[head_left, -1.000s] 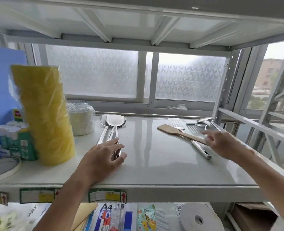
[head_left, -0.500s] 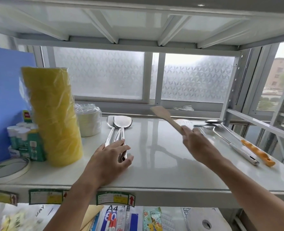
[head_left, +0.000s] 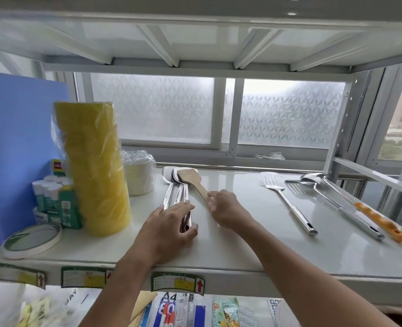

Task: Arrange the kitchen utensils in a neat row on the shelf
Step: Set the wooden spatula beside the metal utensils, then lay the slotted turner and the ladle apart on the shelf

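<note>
— What lies on the shelf (head_left: 242, 234), and what is it like?

— It is a glossy white surface. On its left half lie three polished steel spoons (head_left: 178, 192), their long handles side by side and their broad heads towards the window (head_left: 153, 109). The left hand (head_left: 169, 230) curls over the handle ends and clasps them.

— And the wooden spatula (head_left: 190, 179)?

— It is pale and flat-bladed, just right of the spoons, with its blade overlapping their heads. The right hand (head_left: 226, 208) grips its slanting handle with bent fingers.

— What is further right?

— Well apart, a slotted turner (head_left: 280, 192) in shiny steel, then a long ladle (head_left: 351, 208) and an orange-handled utensil (head_left: 381, 223), all fanned at angles.

— What crowds the left side?

— A tall yellow stack (head_left: 94, 166) in crinkled plastic stands just beside the spoons. Wrapped white tape rolls (head_left: 140, 178) sit behind it, glue sticks (head_left: 51, 201) and a flat roll (head_left: 32, 239) beside it, and a blue board (head_left: 18, 138) at the edge.
</note>
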{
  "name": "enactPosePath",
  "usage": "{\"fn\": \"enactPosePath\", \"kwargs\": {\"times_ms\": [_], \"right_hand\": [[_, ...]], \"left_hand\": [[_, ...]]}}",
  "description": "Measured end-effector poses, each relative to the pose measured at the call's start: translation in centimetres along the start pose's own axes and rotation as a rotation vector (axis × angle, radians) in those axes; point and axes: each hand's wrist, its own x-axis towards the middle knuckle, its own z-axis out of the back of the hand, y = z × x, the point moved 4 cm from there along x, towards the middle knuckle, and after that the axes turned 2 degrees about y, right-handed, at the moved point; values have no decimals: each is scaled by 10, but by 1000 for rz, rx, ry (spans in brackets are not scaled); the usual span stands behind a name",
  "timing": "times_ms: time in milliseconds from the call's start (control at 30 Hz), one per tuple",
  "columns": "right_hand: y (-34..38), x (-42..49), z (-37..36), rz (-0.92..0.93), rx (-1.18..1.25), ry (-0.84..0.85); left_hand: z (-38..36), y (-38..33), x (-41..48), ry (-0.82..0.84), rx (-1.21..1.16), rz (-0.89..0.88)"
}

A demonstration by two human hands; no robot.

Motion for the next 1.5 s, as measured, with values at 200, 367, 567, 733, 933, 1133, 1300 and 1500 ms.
{"fn": "enactPosePath", "kwargs": {"times_ms": [200,367,567,733,933,1133,1300,1500], "right_hand": [[-2,-14,8,35,-26,35],[-40,-20,55,-138,-382,-81],[-115,-47,100,-464,-575,-21],[-128,-61,103,-371,-489,-7],[-95,-59,81,-185,-271,2],[-88,-59,83,-181,-238,6],[-106,-56,94,-118,8,-23],[-175,-75,139,-538,-611,-181]], "left_hand": [[1,-3,-1,-1,-5,9],[2,-4,-2,1,1,6],[3,-9,-3,-24,51,7],[3,-9,-3,-28,74,13],[-1,-5,-1,-22,79,12],[-2,-3,-1,-31,69,6],[-2,-3,0,-33,56,6],[-3,-1,0,-35,50,2]]}}
